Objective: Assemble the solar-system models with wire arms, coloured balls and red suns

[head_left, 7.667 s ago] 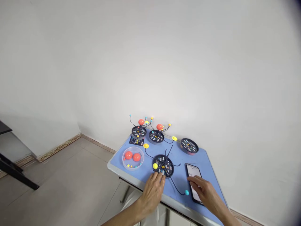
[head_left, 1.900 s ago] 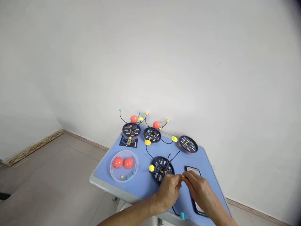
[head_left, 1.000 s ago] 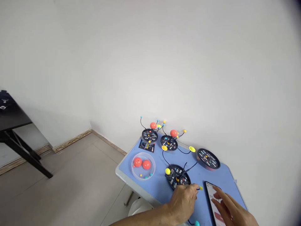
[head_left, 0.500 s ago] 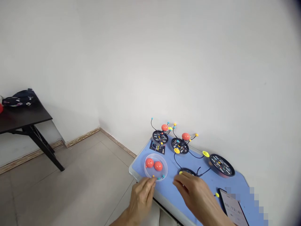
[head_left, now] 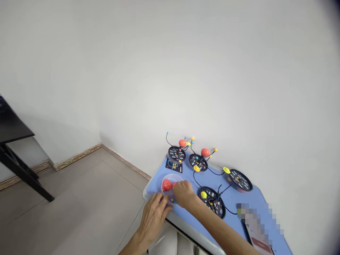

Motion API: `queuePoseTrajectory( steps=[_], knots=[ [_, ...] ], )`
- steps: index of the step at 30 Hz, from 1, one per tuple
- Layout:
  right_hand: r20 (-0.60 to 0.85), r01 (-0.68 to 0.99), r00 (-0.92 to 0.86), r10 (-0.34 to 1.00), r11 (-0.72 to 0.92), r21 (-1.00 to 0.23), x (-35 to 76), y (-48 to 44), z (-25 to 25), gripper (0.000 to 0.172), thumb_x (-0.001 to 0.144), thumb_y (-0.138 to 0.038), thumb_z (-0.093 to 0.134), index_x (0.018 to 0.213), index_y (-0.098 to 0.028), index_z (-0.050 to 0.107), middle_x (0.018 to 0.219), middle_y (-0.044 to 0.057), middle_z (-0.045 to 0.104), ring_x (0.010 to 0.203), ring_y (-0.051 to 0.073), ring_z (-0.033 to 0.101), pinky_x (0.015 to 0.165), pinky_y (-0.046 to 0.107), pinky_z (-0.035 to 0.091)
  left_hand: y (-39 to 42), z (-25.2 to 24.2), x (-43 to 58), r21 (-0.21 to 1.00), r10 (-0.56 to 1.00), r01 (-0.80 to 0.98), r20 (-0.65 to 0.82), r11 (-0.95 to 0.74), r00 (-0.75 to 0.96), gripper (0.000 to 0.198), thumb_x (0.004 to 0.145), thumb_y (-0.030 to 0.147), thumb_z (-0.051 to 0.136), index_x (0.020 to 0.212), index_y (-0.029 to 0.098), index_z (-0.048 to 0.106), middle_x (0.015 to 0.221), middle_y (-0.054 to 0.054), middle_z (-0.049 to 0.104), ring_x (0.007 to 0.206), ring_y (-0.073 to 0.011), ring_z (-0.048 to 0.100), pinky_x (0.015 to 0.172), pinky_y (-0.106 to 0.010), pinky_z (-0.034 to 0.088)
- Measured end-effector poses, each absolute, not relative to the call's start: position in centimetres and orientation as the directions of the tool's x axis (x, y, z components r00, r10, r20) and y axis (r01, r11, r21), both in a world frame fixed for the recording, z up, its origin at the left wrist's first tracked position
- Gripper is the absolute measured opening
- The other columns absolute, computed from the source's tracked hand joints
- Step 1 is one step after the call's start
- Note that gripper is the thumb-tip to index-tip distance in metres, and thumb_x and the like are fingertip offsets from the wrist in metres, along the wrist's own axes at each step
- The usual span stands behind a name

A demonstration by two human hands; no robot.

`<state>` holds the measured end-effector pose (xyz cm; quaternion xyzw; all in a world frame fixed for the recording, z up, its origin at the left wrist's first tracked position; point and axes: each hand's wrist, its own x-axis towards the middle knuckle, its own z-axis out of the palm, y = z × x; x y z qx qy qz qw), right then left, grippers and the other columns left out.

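My right hand (head_left: 183, 193) reaches into a clear round dish (head_left: 164, 177) at the left of the blue table (head_left: 233, 198). Its fingers are curled over an orange ball there, but what they hold is hidden. A second orange ball (head_left: 166, 185) lies beside it in the dish. My left hand (head_left: 154, 216) rests at the near rim of the dish, fingers bent against it. Just right of my right wrist sits a black round base (head_left: 212, 204) with black wire arms and a yellow ball (head_left: 203, 194).
Two assembled models with orange balls (head_left: 176, 152) (head_left: 198, 160) stand at the back of the table. Another black base (head_left: 240, 180) lies at the back right. A phone (head_left: 259, 241), partly blurred, lies at the near right. A black table (head_left: 16, 141) stands far left.
My right hand has moved left from the black base into the clear dish. My left hand has come up to the dish's near rim. The view has shifted slightly.
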<state>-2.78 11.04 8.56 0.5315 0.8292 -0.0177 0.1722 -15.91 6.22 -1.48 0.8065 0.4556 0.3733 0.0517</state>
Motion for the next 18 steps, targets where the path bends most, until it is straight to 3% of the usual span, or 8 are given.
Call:
queuePoseTrajectory(
  steps=[3,6,12,13,16,18],
  knots=[
    [-0.293,0.931,-0.287,0.912,0.338,0.139,-2.8,10.4,10.2,0.021,0.090,-0.031,0.067,0.103,-0.014,0.067,0.107,0.008,0.070,0.096,0.022,0.067,0.083,0.041,0.054,6.7,-1.6,-16.4,0.422,0.766,0.691,0.565,-0.587,0.305,0.027,0.100,0.035,0.048,0.110,0.019,0.066,0.090,-0.005,0.066,0.083,-0.0230,0.065,0.070,-0.035,0.058],
    [-0.190,0.963,-0.251,0.949,0.265,0.052,-1.6,9.4,13.0,0.009,0.086,-0.017,0.062,0.086,-0.013,0.070,0.091,0.013,0.073,0.088,0.024,0.068,0.075,0.034,0.049,7.3,-1.5,-16.7,0.419,0.762,0.689,0.570,-0.591,0.307,0.032,0.098,0.042,0.050,0.114,0.020,0.066,0.091,-0.006,0.066,0.084,-0.0239,0.065,0.068,-0.036,0.058],
    [0.036,0.949,-0.202,0.979,0.205,-0.238,5.4,6.0,18.4,0.016,0.085,-0.016,0.049,0.077,-0.019,0.063,0.066,-0.002,0.060,0.060,0.011,0.052,0.056,0.022,0.037,8.0,-0.9,-17.3,0.457,0.768,0.654,0.556,-0.602,0.318,0.044,0.099,0.053,0.043,0.119,0.021,0.065,0.087,-0.004,0.066,0.080,-0.0214,0.067,0.064,-0.032,0.058],
    [0.067,0.932,-0.165,0.984,0.178,-0.315,6.9,5.3,18.8,0.016,0.085,-0.019,0.048,0.076,-0.019,0.062,0.061,-0.004,0.055,0.056,0.011,0.048,0.053,0.022,0.035,8.0,-0.7,-17.4,0.465,0.766,0.647,0.562,-0.604,0.312,0.046,0.099,0.054,0.041,0.123,0.021,0.063,0.088,-0.003,0.067,0.079,-0.0207,0.068,0.064,-0.032,0.059],
    [0.099,0.677,0.043,0.994,0.044,-0.734,11.2,2.9,19.3,0.013,0.082,-0.031,0.058,0.076,-0.020,0.063,0.059,-0.005,0.047,0.054,0.012,0.042,0.050,0.025,0.033,7.7,0.1,-17.5,0.465,0.746,0.650,0.619,-0.601,0.246,0.047,0.098,0.055,0.041,0.125,0.021,0.060,0.095,-0.005,0.070,0.081,-0.0203,0.071,0.065,-0.031,0.060],
    [0.073,0.478,0.154,0.985,-0.010,-0.878,13.7,1.4,18.8,0.019,0.079,-0.039,0.064,0.085,-0.020,0.066,0.061,-0.004,0.050,0.055,0.012,0.044,0.051,0.026,0.036,7.3,1.0,-17.1,0.449,0.712,0.657,0.675,-0.606,0.196,0.042,0.099,0.051,0.043,0.121,0.021,0.062,0.101,-0.006,0.071,0.085,-0.0210,0.072,0.068,-0.031,0.061]
  ],
)
